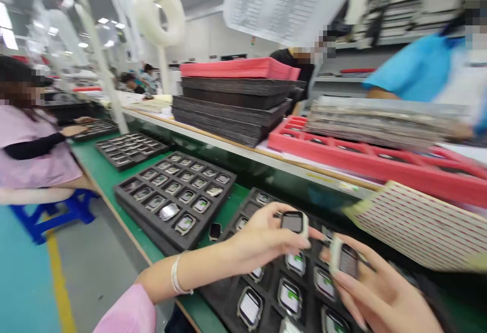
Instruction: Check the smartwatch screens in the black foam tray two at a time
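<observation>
My left hand (262, 234) grips a smartwatch case (293, 223) with a pale frame and dark screen, held between thumb and fingers. Close by on the right, my right hand (388, 292) has its fingers closed round a second smartwatch case (344, 258), tilted so its pale side edge shows. Both are above a black foam tray (222, 300), whose pockets hold several watch cases with white and green screens. My hands hide part of that tray. A loose dark-screened watch (215, 231) lies on the green bench (238, 198) between two trays.
To the left are another filled foam tray (160, 231) and a smaller one (114, 159). Black foam sheets (228, 114) and a red tray (323, 153) stand on the raised shelf. A yellowish dotted sheet (426, 226) hangs off it. A co-worker in pink (34, 145) sits at far left.
</observation>
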Available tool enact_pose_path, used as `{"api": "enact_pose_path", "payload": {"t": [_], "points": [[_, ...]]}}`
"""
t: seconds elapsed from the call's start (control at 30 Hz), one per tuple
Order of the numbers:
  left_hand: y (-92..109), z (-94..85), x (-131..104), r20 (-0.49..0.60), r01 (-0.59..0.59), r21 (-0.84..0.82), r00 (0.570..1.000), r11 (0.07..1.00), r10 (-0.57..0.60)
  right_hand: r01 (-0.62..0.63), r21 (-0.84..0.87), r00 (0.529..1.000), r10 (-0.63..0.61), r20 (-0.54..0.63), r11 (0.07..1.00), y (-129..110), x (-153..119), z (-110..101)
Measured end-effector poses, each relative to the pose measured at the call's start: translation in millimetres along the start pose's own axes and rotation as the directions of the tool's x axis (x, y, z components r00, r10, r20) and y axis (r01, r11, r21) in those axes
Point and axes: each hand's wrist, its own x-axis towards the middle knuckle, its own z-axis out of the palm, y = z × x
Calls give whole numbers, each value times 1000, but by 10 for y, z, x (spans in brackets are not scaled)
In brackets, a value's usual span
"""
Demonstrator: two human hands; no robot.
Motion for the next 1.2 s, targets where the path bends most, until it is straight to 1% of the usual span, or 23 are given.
{"api": "enact_pose_path", "payload": {"t": [0.03, 0.1, 0.2, 0.33, 0.4, 0.5, 0.57, 0.67, 0.77, 0.83, 0.9, 1.03, 1.1, 1.2], "points": [[-38, 34, 13, 7, 7, -4, 1000, 1000, -7, 3, 54, 1000, -3, -6, 999, -61, -63, 19], [-112, 55, 25, -26, 36, 18, 999, 999, -35, 22, 139, 999, -26, 25, 990, -107, -137, 25], [-187, 1, 24, -57, 83, 102, 995, 991, -78, 67, 185, 993, -84, 82, 980, -48, -158, -48], [-211, -81, -9, 21, 87, 151, 996, 985, -92, 127, 185, 987, -143, 76, 975, 43, -149, -121], [-223, -85, -31, 30, 85, 199, 995, 976, -93, 144, 157, 987, -154, 49, 977, 56, -145, -111], [-272, -54, -47, 15, 39, 300, 999, 953, -45, 163, 127, 986, -166, 8, 978, 67, -139, -89], [-308, -25, -40, 40, -16, 353, 999, 935, 2, 168, 132, 985, -170, 1, 977, 80, -133, -92], [-337, 11, -6, 81, -71, 396, 996, 916, 42, 184, 161, 982, -189, 19, 970, 100, -122, -111], [-336, 22, 36, 71, -109, 422, 994, 900, 87, 189, 190, 978, -203, 56, 964, 113, -118, -116], [-329, 17, 55, 58, -112, 431, 994, 895, 96, 183, 192, 978, -198, 65, 964, 118, -123, -108], [-320, 8, 63, 55, -98, 412, 995, 906, 82, 175, 191, 980, -190, 65, 966, 116, -130, -99], [-298, 4, 54, 54, -41, 295, 998, 955, 26, 143, 183, 984, -160, 82, 973, 103, -132, -101], [-292, 13, 43, 54, -24, 254, 998, 967, 10, 134, 176, 987, -147, 63, 975, 103, -122, -102], [-292, 36, 19, 57, -24, 232, 998, 972, 11, 140, 159, 990, -142, 0, 977, 97, -120, -98]]}}
